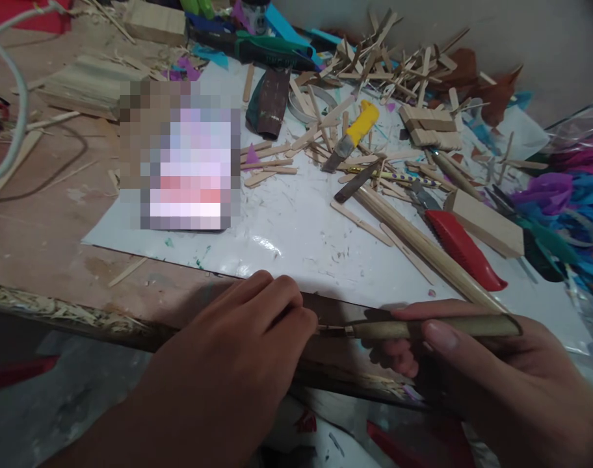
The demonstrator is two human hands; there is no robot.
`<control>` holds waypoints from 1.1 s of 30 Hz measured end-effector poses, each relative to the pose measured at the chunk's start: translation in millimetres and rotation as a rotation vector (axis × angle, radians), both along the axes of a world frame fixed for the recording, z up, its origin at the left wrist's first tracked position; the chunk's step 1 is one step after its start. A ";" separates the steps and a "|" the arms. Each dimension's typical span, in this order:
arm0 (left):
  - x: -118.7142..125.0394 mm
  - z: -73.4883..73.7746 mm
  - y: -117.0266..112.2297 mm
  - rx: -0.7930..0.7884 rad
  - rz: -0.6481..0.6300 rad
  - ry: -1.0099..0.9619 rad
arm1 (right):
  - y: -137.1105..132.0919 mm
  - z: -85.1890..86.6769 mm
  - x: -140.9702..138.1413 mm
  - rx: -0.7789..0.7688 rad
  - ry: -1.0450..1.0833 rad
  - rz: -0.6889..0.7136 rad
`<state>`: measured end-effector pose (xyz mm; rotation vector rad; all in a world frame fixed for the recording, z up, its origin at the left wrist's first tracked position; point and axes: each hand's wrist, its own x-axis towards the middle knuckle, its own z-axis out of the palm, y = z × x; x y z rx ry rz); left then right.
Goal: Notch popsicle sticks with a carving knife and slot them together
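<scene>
My right hand (pixel 501 364) is wrapped round the wooden handle of a thin-shafted tool, perhaps a carving tool (pixel 389 329), which points left at the table's front edge. Its narrow metal end reaches the fingertips of my left hand (pixel 257 331). The fingers of that hand are curled together, knuckles up, and whatever they pinch is hidden beneath them. Just beyond my hands lies a white sheet (pixel 277 240). On it, close to my right hand, are a long wooden handle with a flat metal blade (pixel 413 240) and a red-handled cutter (pixel 462 250).
A blurred-out bright screen (pixel 192 169) stands on the sheet at left. Behind are a yellow cutter (pixel 352 133), many scattered craft sticks (pixel 365 71), and wood blocks (pixel 82 84). One more block (pixel 486 221) and green-handled scissors (pixel 545 244) lie at right. Shavings line the front ledge (pixel 57 312).
</scene>
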<state>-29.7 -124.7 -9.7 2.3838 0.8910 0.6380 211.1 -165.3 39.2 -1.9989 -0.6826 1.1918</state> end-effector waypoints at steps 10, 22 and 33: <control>-0.9 -0.4 -1.2 0.031 -0.015 0.033 | -17.8 -17.4 43.1 0.033 0.005 0.255; -2.2 -0.2 -1.9 -0.056 -0.001 -0.003 | -4.6 -7.6 33.6 0.106 -0.141 0.449; 0.8 -1.0 -2.2 -0.049 0.020 -0.011 | -6.3 -2.1 20.3 0.011 -0.067 0.249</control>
